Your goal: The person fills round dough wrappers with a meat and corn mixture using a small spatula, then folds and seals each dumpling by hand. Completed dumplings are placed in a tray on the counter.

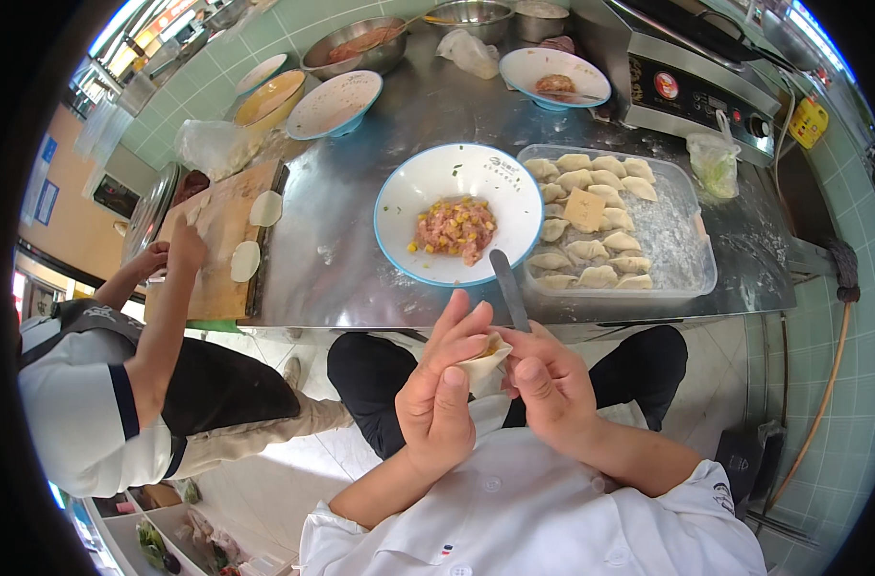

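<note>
Between the thumb and fingers of my left hand is a dumpling, its wrapper folded around filling that shows at the top. My right hand grips a flat metal spatula, its blade pointing away from me, and its fingertips come close to the dumpling's right side. Just beyond my hands stands a white bowl with a blue rim. Minced meat with yellow corn bits lies in it. To its right, a clear plastic tray carries rows of folded dumplings and a small paper tag.
On the left, a co-worker's hands work over a wooden board with round wrappers. Bowls, including a steel one, line the back of the steel table. A countertop appliance stands at back right, near a plastic bag.
</note>
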The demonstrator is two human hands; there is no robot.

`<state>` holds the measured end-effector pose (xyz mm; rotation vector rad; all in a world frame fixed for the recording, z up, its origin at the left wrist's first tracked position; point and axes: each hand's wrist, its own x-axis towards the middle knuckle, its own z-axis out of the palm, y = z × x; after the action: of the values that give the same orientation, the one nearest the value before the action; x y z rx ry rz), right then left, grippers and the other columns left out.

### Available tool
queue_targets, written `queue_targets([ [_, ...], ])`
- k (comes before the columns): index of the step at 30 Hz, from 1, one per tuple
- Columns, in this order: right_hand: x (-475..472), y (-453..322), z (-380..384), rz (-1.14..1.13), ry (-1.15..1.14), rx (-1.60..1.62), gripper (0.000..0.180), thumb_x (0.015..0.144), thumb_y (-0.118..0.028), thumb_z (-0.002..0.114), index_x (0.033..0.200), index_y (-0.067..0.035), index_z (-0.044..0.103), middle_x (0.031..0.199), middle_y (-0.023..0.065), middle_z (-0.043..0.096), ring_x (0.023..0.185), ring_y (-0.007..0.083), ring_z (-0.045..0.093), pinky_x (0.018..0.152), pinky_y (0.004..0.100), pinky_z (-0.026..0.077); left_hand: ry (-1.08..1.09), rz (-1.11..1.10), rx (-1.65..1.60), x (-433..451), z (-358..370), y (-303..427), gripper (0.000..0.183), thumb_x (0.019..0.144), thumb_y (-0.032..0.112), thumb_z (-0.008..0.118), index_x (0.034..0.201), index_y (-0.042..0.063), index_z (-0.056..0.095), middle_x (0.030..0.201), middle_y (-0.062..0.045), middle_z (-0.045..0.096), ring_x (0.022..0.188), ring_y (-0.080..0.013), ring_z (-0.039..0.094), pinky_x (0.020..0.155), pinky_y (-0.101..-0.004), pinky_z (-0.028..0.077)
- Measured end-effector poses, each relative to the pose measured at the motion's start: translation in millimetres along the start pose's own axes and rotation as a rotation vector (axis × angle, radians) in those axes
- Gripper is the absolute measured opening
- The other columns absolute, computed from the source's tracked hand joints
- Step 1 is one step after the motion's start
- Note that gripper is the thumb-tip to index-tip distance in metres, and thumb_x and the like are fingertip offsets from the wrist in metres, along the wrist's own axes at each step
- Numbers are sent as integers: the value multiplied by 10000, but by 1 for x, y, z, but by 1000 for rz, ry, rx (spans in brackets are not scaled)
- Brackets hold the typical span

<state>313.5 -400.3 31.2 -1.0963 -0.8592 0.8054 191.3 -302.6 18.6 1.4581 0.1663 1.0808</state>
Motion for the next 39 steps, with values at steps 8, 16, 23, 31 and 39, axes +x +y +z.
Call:
queue_targets([
  [8, 12, -5, 8, -185, 72, -463, 309, 1007, -257, 700, 1223, -37, 727, 782, 50, 572, 746, 183, 527, 651, 314, 439, 62, 2, 121, -6, 0, -10, 326, 1083, 62, 447, 1328, -55, 628, 1523, -222, 541, 1530, -397, 349, 1247, -492, 257],
  [16, 21, 7, 7, -418, 113, -676, 247, 927, -211, 774, 1129, -70, 763, 781, 73, 597, 681, 253, 571, 581, 367, 460, 112, -85, 43, -15, 2, -12, 328, 1102, 114, 464, 1340, -42, 626, 1583, -236, 459, 1456, -345, 461, 1208, -450, 355],
  [23, 19, 5, 1, -393, 85, -761, 231, 879, -200, 802, 1087, -102, 780, 769, 62, 581, 678, 257, 574, 578, 380, 465, 46, -125, -151, -13, 0, -19, 328, 1095, 100, 472, 1345, -35, 636, 1610, -245, 411, 1444, -350, 477, 1195, -457, 372],
  [31, 26, 6, 1, -588, 111, -752, 236, 800, -121, 842, 1029, -124, 783, 778, 20, 578, 670, 227, 563, 583, 364, 468, -48, -246, -282, -11, 6, -24, 594, 1123, 381, 450, 1566, -6, 368, 1633, -228, 357, 1511, -328, 374, 1225, -459, 336],
  [39, 29, -2, -17, -553, 22, -803, 224, 754, -103, 869, 936, -150, 746, 847, -5, 593, 779, 237, 556, 692, 359, 449, -180, -478, -230, -9, -7, -9, 613, 1138, 367, 394, 1539, -95, 355, 1478, -195, 531, 1356, -244, 533, 1121, -352, 439],
])
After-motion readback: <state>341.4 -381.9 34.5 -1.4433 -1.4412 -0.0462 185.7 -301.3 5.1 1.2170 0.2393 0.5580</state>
